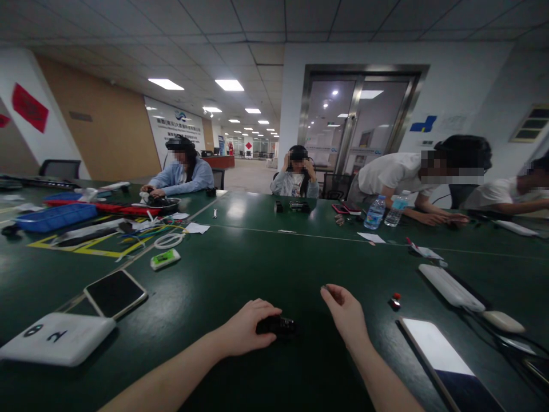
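My left hand (249, 327) is closed on the near end of a small black glossy object (283, 325) that rests on the dark green table (240, 263). Its exact kind does not show. To the right, my right hand (346, 313) is raised a little over the table, thumb and forefinger pinched together. Something tiny may be between those fingertips, too small to name. A small red-and-dark item (395, 301) lies to the right of that hand.
Left are a white box (58, 339), a phone (115, 293), a green-and-white packet (165, 259), cables and a blue tray (58, 217). Right are another phone (446, 360) and a white power bank (450, 288). Water bottles (374, 212) stand farther back. Several people sit or lean around the table.
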